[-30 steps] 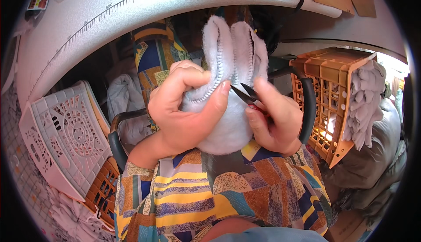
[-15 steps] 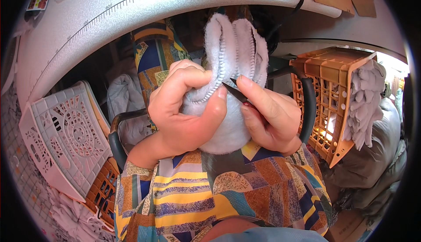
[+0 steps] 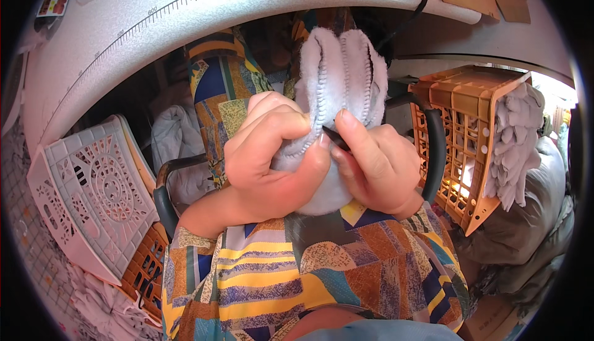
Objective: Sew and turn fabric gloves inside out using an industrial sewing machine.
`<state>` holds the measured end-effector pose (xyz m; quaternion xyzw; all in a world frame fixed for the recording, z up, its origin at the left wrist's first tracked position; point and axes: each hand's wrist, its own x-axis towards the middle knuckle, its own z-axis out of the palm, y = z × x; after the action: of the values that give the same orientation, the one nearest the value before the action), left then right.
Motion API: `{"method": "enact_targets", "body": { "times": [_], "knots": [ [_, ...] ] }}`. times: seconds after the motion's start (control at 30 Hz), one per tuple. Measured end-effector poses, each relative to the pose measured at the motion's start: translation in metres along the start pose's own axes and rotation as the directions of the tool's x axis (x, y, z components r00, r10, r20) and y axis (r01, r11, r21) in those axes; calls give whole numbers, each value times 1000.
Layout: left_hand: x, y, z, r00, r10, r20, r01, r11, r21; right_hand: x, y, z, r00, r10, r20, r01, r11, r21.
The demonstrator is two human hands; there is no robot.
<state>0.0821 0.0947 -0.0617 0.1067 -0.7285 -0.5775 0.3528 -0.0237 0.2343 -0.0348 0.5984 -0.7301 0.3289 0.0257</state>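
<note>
Between my two hands, above my lap, is the pale fuzzy fabric piece (image 3: 336, 87), its stitched seams running up toward two rounded ends at the top. My left hand (image 3: 272, 152) is closed on it near a seam, thumb and forefinger pinched together with the fabric between them. My right hand (image 3: 385, 169) is curled around a small dark-bladed cutter (image 3: 335, 137), its tip touching or just beside the seam near my left thumb; my fingers cover its handle, so I cannot tell how far apart its blades are.

Under the work, a patchwork-patterned cloth (image 3: 260, 279) covers my lap, between the dark left armrest (image 3: 164, 202) and right armrest (image 3: 435, 155) of the chair.

Beyond the right armrest, an orange crate (image 3: 470, 79) stands tilted with its mouth to the right, and a thick stack of pale glove-like pieces (image 3: 513, 146) bulges out over its rim. A dark greyish cloth bundle (image 3: 523, 230) lies below it. To my left, a grey cutwork crate (image 3: 105, 186) leans above a brown lattice crate (image 3: 143, 273); I cannot see what either holds. Loose pale pieces (image 3: 105, 304) lie next to the brown one. Ahead curves the silvery table edge (image 3: 204, 19).
</note>
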Motion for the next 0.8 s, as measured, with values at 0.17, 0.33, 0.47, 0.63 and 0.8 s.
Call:
{"method": "enact_targets", "body": {
  "times": [0.17, 0.33, 0.47, 0.63, 0.8],
  "knots": [
    [1, 2, 1, 999, 34, 8, -34, 999, -7, 0, 1, 0, 999, -44, 12, 44, 999, 5],
    [1, 3, 2, 998, 65, -6, -65, 998, 4, 0, 2, 3, 997, -68, -37, 69, 997, 26],
    [0, 4, 0, 998, 69, 0, -69, 998, -1, 0, 1, 4, 997, -63, -49, 65, 997, 38],
    [-1, 0, -2, 1000, 22, 13, -21, 999, -29, 0, 2, 4, 998, -32, -45, 35, 997, 65],
    [-4, 5, -3, 999, -42, 24, 44, 997, -63, -1, 1, -1, 1000, -5, -11, 6, 992, 126]
  ]
}}
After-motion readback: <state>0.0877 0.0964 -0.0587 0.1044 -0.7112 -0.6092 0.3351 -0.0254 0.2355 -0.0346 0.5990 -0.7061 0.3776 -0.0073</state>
